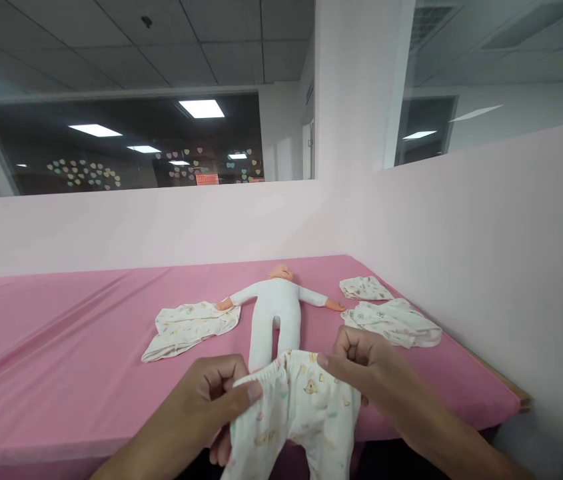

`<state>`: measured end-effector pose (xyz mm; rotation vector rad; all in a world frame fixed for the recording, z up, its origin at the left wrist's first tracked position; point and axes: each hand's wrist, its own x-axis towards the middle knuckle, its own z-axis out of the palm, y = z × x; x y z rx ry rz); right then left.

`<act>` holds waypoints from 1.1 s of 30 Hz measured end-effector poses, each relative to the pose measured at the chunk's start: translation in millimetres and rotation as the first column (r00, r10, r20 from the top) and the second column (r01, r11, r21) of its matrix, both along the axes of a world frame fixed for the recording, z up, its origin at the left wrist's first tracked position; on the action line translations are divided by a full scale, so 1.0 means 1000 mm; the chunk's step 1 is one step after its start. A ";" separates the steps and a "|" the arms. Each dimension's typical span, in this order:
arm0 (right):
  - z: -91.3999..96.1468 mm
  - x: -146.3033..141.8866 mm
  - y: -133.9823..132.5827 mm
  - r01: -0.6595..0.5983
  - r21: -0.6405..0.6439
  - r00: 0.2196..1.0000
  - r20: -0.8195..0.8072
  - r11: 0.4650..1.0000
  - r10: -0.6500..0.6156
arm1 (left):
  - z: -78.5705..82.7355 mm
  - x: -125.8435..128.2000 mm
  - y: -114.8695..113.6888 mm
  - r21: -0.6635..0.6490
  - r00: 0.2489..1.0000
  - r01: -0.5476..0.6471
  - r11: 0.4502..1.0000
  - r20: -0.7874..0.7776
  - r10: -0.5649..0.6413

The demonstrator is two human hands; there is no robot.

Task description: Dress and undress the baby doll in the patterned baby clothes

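The pants (324, 407) are held at the near edge of the tabletop (86, 380), the waistband (302, 356) pinched at either side by the fingers of the left hand (214, 395) and the right hand (368, 357). It is best spread evenly, without twists, in line with the doll (277, 300) laid beyond.

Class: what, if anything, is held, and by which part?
Small printed pants, held at the waistband: the left hand grips one side, the right hand the other.
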<state>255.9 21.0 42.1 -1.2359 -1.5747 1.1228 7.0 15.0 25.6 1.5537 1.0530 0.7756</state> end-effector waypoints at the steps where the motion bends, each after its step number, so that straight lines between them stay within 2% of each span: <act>1: -0.004 -0.004 -0.003 -0.023 -0.037 0.999 -0.026 0.999 0.022 | -0.003 0.006 -0.003 -0.004 1.000 0.009 1.000 -0.010 -0.009; 3: -0.013 -0.013 -0.007 -0.080 -0.087 0.996 -0.057 0.993 0.075 | -0.011 0.017 -0.006 0.068 0.998 0.005 0.998 -0.068 0.000; 5: -0.021 -0.021 -0.010 -0.133 -0.100 0.989 -0.071 0.986 0.126 | -0.021 0.025 -0.007 0.239 0.984 -0.011 0.971 -0.170 0.053; 7: -0.027 -0.026 -0.012 -0.168 -0.097 0.983 -0.086 0.981 0.160 | -0.031 0.032 -0.006 0.416 0.959 0.010 0.909 -0.262 0.110; 9: -0.030 -0.029 -0.012 -0.187 -0.096 0.979 -0.105 0.978 0.177 | -0.038 0.037 -0.005 0.533 0.942 0.048 0.845 -0.306 0.140; 15: -0.026 -0.030 -0.022 -0.165 -0.046 0.985 -0.063 0.985 0.162 | -0.046 0.042 -0.008 0.723 0.940 0.026 0.690 -0.253 0.229; 20: -0.019 -0.027 -0.024 -0.129 -0.046 0.992 -0.006 0.991 0.129 | -0.058 0.051 -0.010 0.869 0.916 -0.002 0.495 -0.197 0.349; 22: -0.018 -0.024 -0.018 -0.152 -0.011 0.988 -0.007 0.988 0.152 | -0.063 0.053 -0.010 0.885 0.917 0.005 0.465 -0.189 0.350; 23: -0.019 -0.022 -0.014 -0.169 0.014 0.986 -0.009 0.986 0.169 | -0.064 0.052 -0.009 0.882 0.920 -0.001 0.471 -0.183 0.346; 25: -0.020 -0.020 -0.008 -0.178 0.065 0.984 -0.016 0.982 0.179 | -0.067 0.049 -0.007 0.852 0.930 -0.048 0.521 -0.152 0.334; 27: -0.020 -0.019 -0.004 -0.157 0.082 0.985 -0.052 0.984 0.162 | -0.070 0.044 -0.004 0.785 0.927 -0.174 0.594 -0.073 0.369; 30: -0.014 -0.019 -0.005 -0.139 0.065 0.969 -0.196 0.988 0.149 | -0.080 0.042 -0.001 0.573 0.900 -0.391 0.720 0.076 0.428; 31: -0.010 -0.019 -0.006 -0.141 0.066 0.955 -0.254 0.988 0.153 | -0.085 0.044 0.000 0.480 0.911 -0.404 0.779 0.135 0.389; 33: -0.001 -0.019 -0.008 -0.141 0.089 0.916 -0.365 0.986 0.164 | -0.098 0.052 0.000 0.278 0.935 -0.283 0.918 0.292 0.200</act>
